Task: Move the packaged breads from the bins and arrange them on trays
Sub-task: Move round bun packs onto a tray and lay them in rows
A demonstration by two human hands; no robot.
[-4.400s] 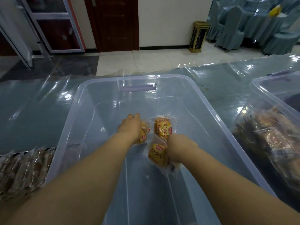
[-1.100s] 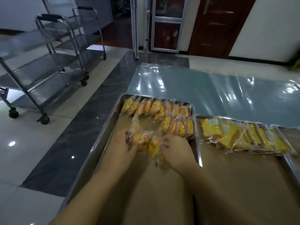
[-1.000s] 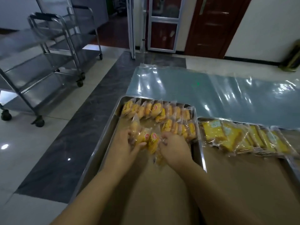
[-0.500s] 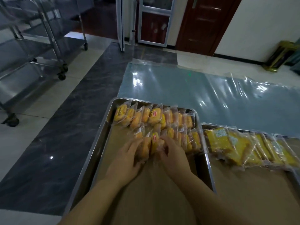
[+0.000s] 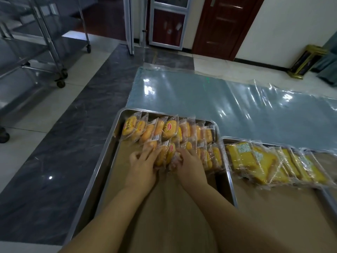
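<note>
A steel tray (image 5: 102, 167) lined with brown paper holds small round packaged breads. One row (image 5: 164, 129) stands along its far edge, and a shorter second row (image 5: 209, 156) sits in front at the right. My left hand (image 5: 142, 167) and my right hand (image 5: 189, 165) press a few packaged breads (image 5: 166, 154) between them at the left end of the second row. Fingers of both hands rest against the wrappers. The breads stand on edge on the paper.
A second tray (image 5: 226, 141) to the right carries several flat yellow packaged breads (image 5: 269, 161). Beyond the trays lies a table under clear plastic sheeting (image 5: 218, 99). Steel trolleys (image 5: 45, 42) stand on the floor at far left. A gold bin (image 5: 306, 61) stands by the wall.
I carried breads from the clear bin to the tray. In the last second both hands moved forward and set the held breads down against the second row.
</note>
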